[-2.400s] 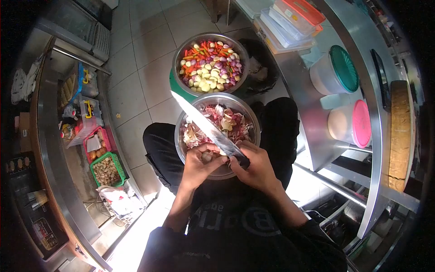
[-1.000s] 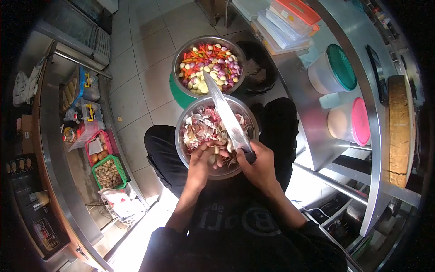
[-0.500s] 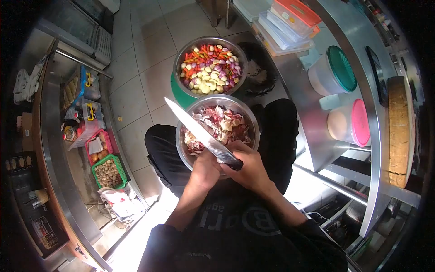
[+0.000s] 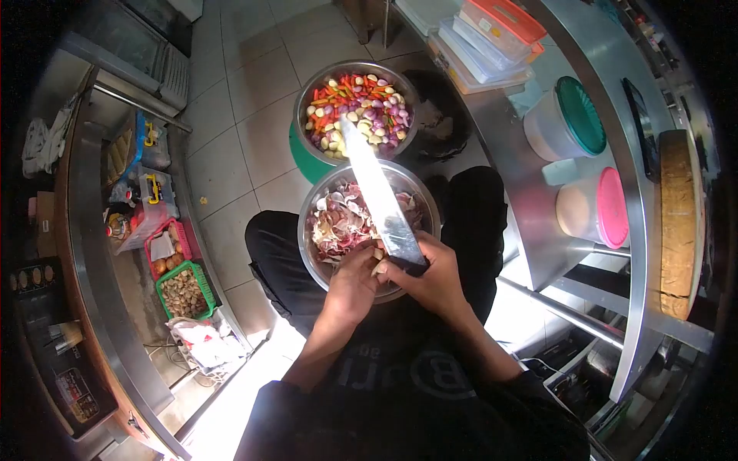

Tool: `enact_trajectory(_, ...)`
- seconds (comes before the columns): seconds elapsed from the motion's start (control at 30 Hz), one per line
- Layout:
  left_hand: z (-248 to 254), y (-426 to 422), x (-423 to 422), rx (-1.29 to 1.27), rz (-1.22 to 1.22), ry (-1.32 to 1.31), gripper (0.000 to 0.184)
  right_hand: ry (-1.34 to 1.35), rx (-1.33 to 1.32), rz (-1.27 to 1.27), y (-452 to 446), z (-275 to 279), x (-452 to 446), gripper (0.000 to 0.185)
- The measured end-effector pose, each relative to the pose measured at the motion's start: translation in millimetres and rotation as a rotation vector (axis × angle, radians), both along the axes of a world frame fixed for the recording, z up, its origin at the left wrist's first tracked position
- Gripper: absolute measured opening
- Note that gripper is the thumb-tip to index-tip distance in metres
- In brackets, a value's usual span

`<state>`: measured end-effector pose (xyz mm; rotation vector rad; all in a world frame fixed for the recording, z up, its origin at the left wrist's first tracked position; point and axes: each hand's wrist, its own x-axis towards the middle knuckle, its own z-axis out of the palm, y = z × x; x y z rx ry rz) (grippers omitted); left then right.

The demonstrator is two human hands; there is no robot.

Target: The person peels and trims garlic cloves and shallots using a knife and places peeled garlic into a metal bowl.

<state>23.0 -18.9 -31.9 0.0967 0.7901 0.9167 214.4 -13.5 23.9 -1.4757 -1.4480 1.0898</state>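
Observation:
In my right hand is a large kitchen knife, gripped at its black handle, the bright blade pointing up and away over the bowls. My left hand pinches a small pale garlic clove close to the right thumb and the heel of the blade. Both hands are above the near edge of a steel bowl between my knees, which holds garlic cloves and papery skins. Beyond it, a second steel bowl contains red and orange chillies, shallots and peeled garlic.
Under the far bowl is something green. Along the right, a steel shelf bears lidded tubs and stacked plastic boxes. To the left, a low shelf carries a green basket and a pink basket.
The knife has swung from pointing up-left to pointing more nearly straight ahead, its tip now over the far bowl. My hands have parted slightly, and a pale clove shows between them.

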Motion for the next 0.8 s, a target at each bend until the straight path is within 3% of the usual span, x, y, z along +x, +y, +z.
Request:
enact_trajectory(0.17,0.0,-0.4,6.4,0.041,0.089,0.084,0.031,-0.013,-0.029,0.073,-4.9,-2.6,-5.5,0.042)
enact_trajectory(0.4,30.1,4.2,2.9,0.001,0.049,0.137,0.031,0.098,0.016,0.008,-6.0,-0.4,-1.5,0.033)
enact_trajectory(0.5,48.8,9.1,0.8,0.057,-0.067,0.151,0.029,0.142,0.081,-0.040,-4.3,0.2,-0.3,0.030)
enact_trajectory(0.57,49.1,6.2,-2.0,0.217,-0.168,0.312,0.026,0.145,0.102,-0.059,-4.2,7.7,-0.7,0.029)
enact_trajectory(0.67,47.3,5.3,-0.8,0.391,-0.100,0.391,0.026,0.101,0.105,-0.023,-3.7,18.5,-0.5,0.025)
enact_trajectory(0.8,50.8,5.5,2.7,0.436,-0.094,0.545,0.027,-0.076,0.167,-0.036,-8.6,21.8,-1.1,0.020)
